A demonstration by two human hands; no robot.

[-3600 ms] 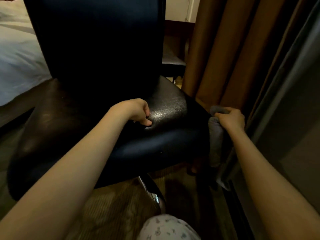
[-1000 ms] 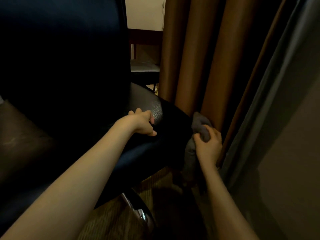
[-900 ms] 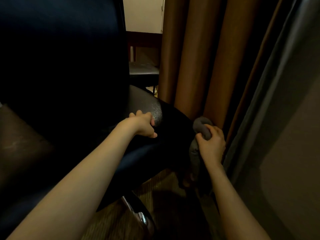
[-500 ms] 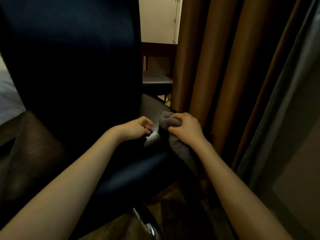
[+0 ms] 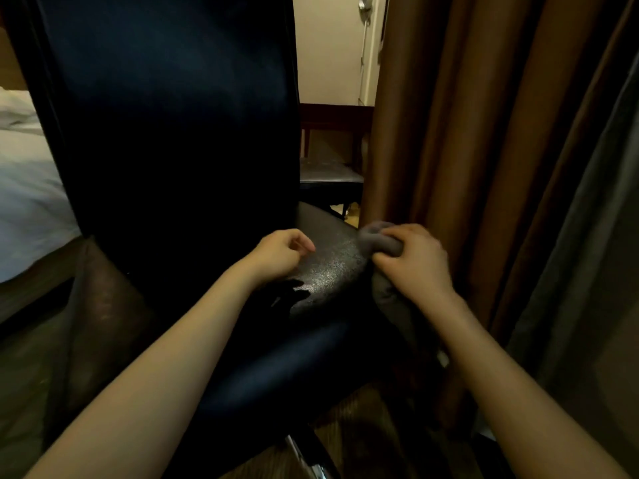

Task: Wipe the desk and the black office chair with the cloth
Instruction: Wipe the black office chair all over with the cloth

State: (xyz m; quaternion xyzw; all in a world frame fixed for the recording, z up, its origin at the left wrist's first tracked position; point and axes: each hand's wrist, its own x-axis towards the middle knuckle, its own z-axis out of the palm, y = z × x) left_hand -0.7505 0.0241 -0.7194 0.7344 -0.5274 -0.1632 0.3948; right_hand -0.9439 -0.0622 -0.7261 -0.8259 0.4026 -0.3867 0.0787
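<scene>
Chair step, seat edge. Right hand [image 5: 411,261] grips the bunched cloth [image 5: 377,236] at the 3 o'clock edge of the black office chair [image 5: 328,271], beside the curtain [image 5: 449,133]. Left hand [image 5: 280,252] sits at its 9 o'clock, curled and empty, probably just off the seat. Next: drag the cloth toward 9 with steady pressure.

Brown curtain [image 5: 449,133] at right, grey curtain [image 5: 587,254] beside it; white bed [image 5: 24,202] left; cream wall [image 5: 328,46] behind.
</scene>
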